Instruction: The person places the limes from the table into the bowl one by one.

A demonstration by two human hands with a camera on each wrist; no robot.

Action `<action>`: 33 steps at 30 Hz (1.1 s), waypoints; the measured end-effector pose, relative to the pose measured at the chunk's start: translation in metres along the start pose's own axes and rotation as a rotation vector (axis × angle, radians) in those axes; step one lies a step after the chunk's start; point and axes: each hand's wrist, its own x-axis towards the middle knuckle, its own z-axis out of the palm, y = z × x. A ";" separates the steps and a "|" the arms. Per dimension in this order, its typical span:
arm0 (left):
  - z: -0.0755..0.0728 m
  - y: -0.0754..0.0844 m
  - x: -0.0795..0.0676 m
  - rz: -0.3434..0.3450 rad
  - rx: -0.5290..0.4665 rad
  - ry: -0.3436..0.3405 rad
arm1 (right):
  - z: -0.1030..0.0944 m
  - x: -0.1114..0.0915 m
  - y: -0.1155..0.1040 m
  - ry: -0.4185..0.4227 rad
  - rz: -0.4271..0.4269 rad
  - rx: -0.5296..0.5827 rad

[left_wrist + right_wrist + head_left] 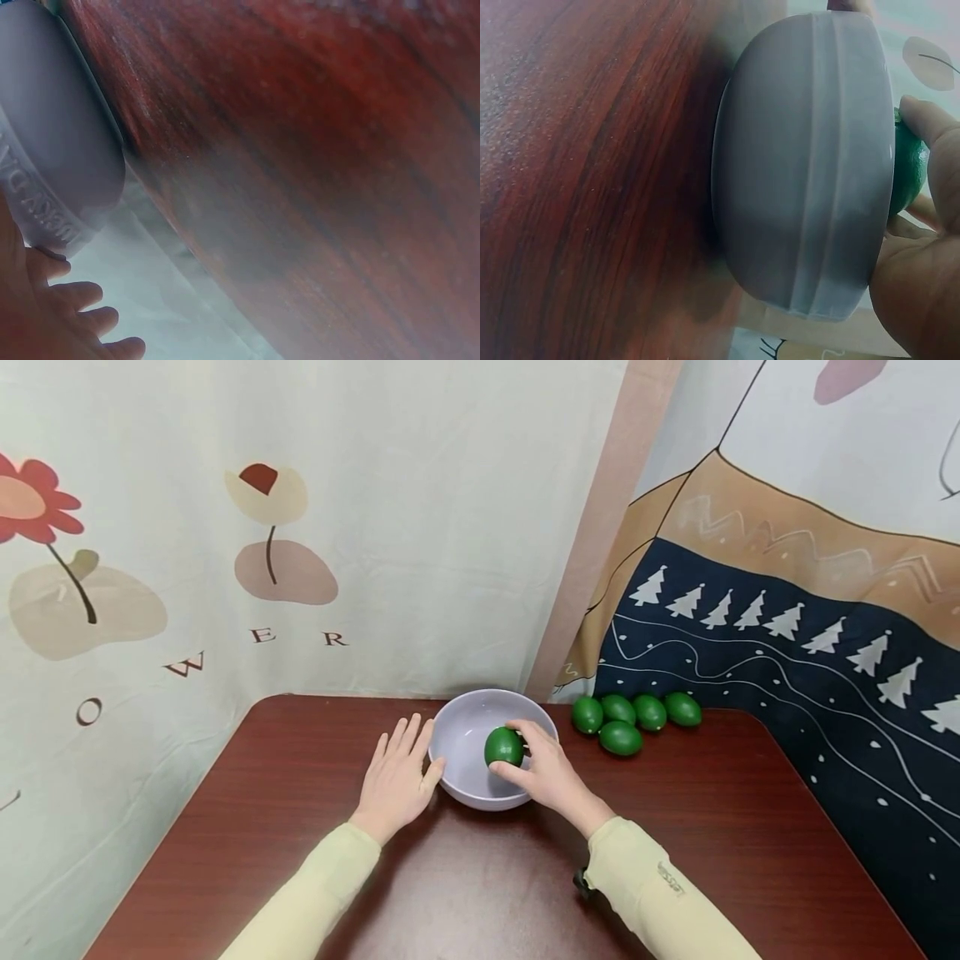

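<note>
A pale lavender bowl [459, 739] stands near the back edge of the table. My right hand [553, 770] reaches over its right rim and grips a green lime [503, 747] between thumb and fingers, over the bowl's inside. In the right wrist view, part of the lime [909, 166] shows above the rim, with the thumb and fingers around it. My left hand [397, 777] lies at the left side of the bowl, fingers straight and thumb at the rim. Raised lettering on the bowl's wall [60, 127] appears in the left wrist view.
Several more limes [620, 737] sit in a cluster to the right of the bowl, near the back edge. Behind the dark red-brown wooden table [480, 893] hang a white flower-print curtain [420, 527] and a blue and tan cloth [697, 652] with trees.
</note>
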 end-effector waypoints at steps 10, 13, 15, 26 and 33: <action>0.000 0.001 0.000 0.006 -0.003 0.014 | 0.003 0.005 -0.006 -0.086 0.029 -0.056; 0.000 0.000 0.000 0.002 -0.001 0.008 | 0.005 0.007 -0.006 -0.109 0.021 -0.077; 0.000 0.000 0.000 0.000 0.000 0.000 | 0.006 0.008 -0.007 -0.128 0.015 -0.088; -0.001 0.000 0.000 -0.008 -0.013 -0.008 | 0.012 0.014 -0.010 -0.209 -0.017 -0.158; 0.000 -0.001 0.000 -0.011 -0.011 -0.016 | 0.016 0.017 -0.013 -0.256 -0.021 -0.156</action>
